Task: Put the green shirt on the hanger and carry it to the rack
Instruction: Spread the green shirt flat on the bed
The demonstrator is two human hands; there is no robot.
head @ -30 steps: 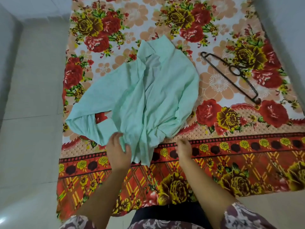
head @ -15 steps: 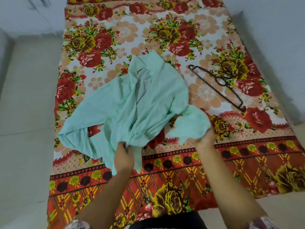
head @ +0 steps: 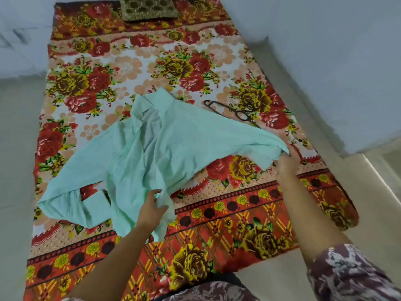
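Grip, left hand (head: 152, 208): fingers curled round the near front edge of the green shirt (head: 152, 148), holding a bunch of cloth just above the bedsheet (head: 217, 216).

Item, green shirt: spread on the flowered bedsheet, left of middle. The collar points to the far end. One sleeve lies bent back on itself at the near left. The front is rumpled and open. The other sleeve is drawn out to the right and lifted off the sheet.

Item, hanger (head: 240, 114): dark and thin, lying flat on the sheet just beyond the stretched sleeve, on its far right. Its near end is hidden behind the cloth. No hand touches it.

Grip, right hand (head: 286, 164): closed on the end of the right sleeve, pulling it taut to the right. The fingers themselves are blurred and mostly covered by cloth.

Item, cushion (head: 148, 7): dark and patterned, at the far end of the bed, well apart from the work.

Step in hand, as judged: laying the shirt out straight, before any hanging. The hanger is not yet in the shirt.

Next move calls for: letting go of the sleeve, reaching to the far right for the hanger, then feeding it in at the collar. The rack is not in view.
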